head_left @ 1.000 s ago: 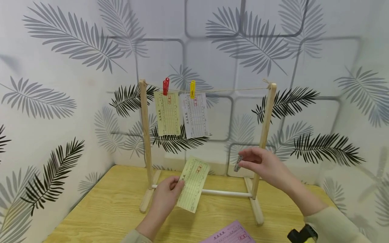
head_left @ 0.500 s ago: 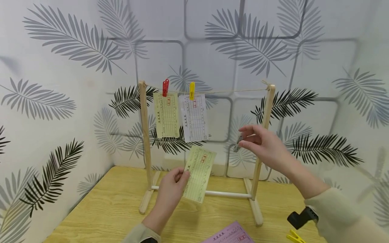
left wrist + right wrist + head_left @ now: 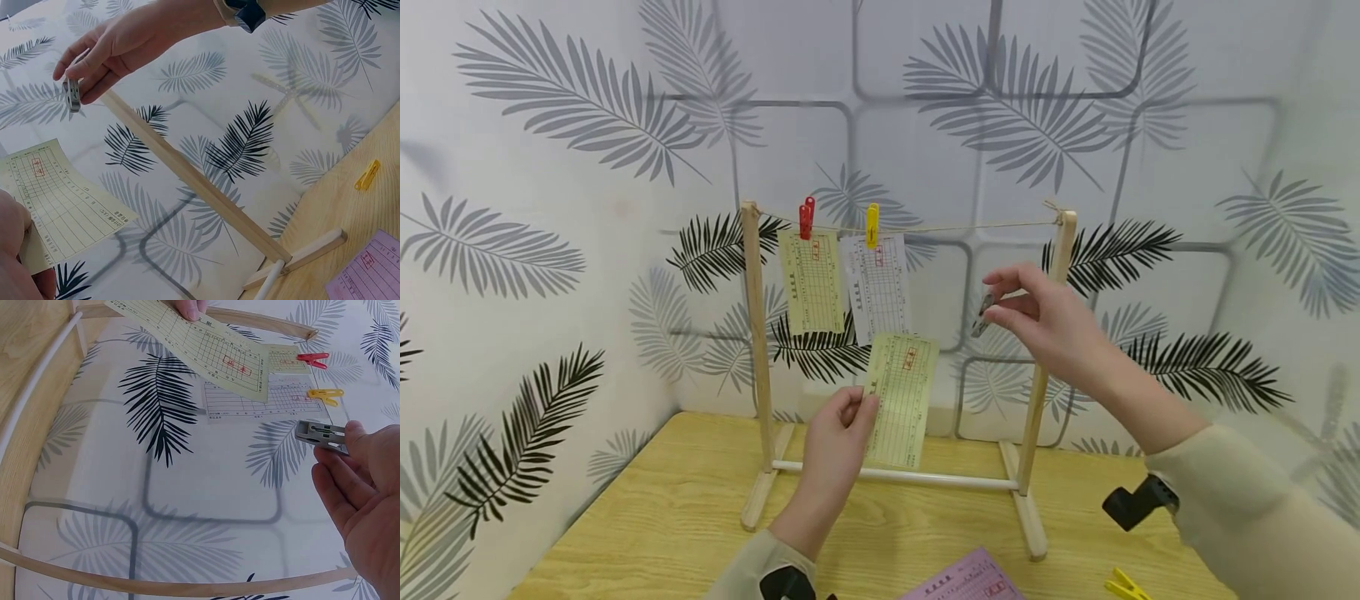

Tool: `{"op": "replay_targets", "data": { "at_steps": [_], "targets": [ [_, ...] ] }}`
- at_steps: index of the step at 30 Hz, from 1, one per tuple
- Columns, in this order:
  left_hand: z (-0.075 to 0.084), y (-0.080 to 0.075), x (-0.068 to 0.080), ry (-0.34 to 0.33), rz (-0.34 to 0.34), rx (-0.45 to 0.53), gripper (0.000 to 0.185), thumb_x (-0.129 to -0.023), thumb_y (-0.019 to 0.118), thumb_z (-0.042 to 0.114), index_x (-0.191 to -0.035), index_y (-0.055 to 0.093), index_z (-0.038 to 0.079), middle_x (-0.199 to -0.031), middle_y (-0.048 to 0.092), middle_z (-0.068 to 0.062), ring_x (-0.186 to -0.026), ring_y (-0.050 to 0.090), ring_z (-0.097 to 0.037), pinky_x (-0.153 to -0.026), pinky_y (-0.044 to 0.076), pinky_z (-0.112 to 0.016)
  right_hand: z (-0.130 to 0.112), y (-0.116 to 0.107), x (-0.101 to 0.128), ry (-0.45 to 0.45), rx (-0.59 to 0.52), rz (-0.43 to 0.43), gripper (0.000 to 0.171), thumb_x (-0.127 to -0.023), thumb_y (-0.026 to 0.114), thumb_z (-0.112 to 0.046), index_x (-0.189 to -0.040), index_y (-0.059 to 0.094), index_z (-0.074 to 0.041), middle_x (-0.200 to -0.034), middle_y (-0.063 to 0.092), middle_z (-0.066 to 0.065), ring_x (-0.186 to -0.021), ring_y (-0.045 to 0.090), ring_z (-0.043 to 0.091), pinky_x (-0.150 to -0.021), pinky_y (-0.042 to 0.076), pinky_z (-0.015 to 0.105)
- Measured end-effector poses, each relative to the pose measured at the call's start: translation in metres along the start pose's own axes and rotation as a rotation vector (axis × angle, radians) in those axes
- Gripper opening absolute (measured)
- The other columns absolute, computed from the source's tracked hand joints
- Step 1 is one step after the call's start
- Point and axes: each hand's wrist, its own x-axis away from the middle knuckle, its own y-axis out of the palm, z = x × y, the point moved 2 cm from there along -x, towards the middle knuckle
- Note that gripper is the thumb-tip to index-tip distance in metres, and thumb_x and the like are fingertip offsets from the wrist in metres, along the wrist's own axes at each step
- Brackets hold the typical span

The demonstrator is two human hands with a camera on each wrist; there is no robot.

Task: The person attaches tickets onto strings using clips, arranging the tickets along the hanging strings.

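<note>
My left hand point(image 3: 837, 442) pinches the left edge of a pale yellow-green printed form point(image 3: 901, 408), held upright below the string. Between the thumb and fingers of my right hand point(image 3: 1051, 321) is a grey clothespin point(image 3: 320, 435), near the right post and lower than the string point(image 3: 977, 226). Two sheets hang from that string: a yellow form point(image 3: 814, 287) under a red clothespin point(image 3: 806, 218), and a white form point(image 3: 880, 283) under a yellow clothespin point(image 3: 872, 226). The held form's top overlaps the white form's lower edge in the head view.
A wooden frame carries the string between its left post point(image 3: 756, 333) and right post point(image 3: 1051, 358), with a white rod point(image 3: 940, 478) low across it. On the table point(image 3: 647, 517) lie a purple form point(image 3: 966, 579) and a loose yellow clothespin point(image 3: 1126, 585).
Both hands have risen: the left lifts the yellow-green form up and slightly right, and the right raises the grey clothespin toward the string. The hanging sheets stay in place.
</note>
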Motion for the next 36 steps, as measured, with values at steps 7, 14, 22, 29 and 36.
{"op": "replay_targets", "data": {
  "at_steps": [7, 14, 22, 29, 36],
  "targets": [
    [0.013, 0.01, -0.011, 0.027, 0.01, 0.056, 0.021, -0.111, 0.071, 0.023, -0.114, 0.074, 0.002, -0.079, 0.06, -0.001, -0.061, 0.038, -0.01, -0.052, 0.035, -0.023, -0.007, -0.005, -0.015, -0.036, 0.04, 0.049, 0.034, -0.11, 0.069, -0.007, -0.143, 0.061, -0.004, -0.135, 0.067, 0.011, -0.124, 0.073, 0.029, -0.1, 0.058, 0.045],
    [0.025, 0.015, -0.02, 0.034, 0.0, 0.092, 0.018, -0.112, 0.07, 0.022, -0.112, 0.074, 0.004, -0.077, 0.058, 0.0, -0.059, 0.036, -0.011, -0.052, 0.033, -0.023, -0.014, -0.008, -0.029, -0.064, 0.058, 0.08, 0.027, -0.109, 0.07, -0.007, -0.135, 0.062, -0.005, -0.129, 0.068, 0.009, -0.12, 0.075, 0.027, -0.1, 0.056, 0.048],
    [0.029, 0.022, -0.028, 0.03, 0.003, 0.136, 0.016, -0.112, 0.069, 0.018, -0.114, 0.074, 0.003, -0.093, 0.069, -0.002, -0.075, 0.048, -0.014, -0.063, 0.041, -0.026, -0.024, -0.015, -0.043, -0.039, 0.05, 0.088, 0.019, -0.111, 0.069, -0.008, -0.127, 0.059, -0.007, -0.126, 0.066, 0.008, -0.125, 0.073, 0.028, -0.101, 0.053, 0.05],
    [0.033, 0.028, -0.035, 0.021, 0.002, 0.158, 0.019, -0.112, 0.069, 0.018, -0.119, 0.075, 0.002, -0.108, 0.077, -0.008, -0.093, 0.061, -0.016, -0.076, 0.05, -0.029, -0.029, -0.023, -0.058, -0.034, 0.083, 0.08, 0.017, -0.112, 0.067, -0.012, -0.123, 0.055, -0.008, -0.126, 0.069, 0.007, -0.128, 0.071, 0.028, -0.091, 0.048, 0.047],
    [0.037, 0.033, -0.039, -0.001, 0.0, 0.15, 0.02, -0.112, 0.07, 0.02, -0.12, 0.076, 0.003, -0.108, 0.075, -0.006, -0.096, 0.06, -0.016, -0.08, 0.051, -0.031, -0.033, -0.028, -0.073, -0.015, 0.074, 0.067, 0.015, -0.113, 0.066, -0.013, -0.121, 0.054, -0.009, -0.126, 0.067, 0.008, -0.127, 0.071, 0.026, -0.085, 0.044, 0.042]
  ]
}}
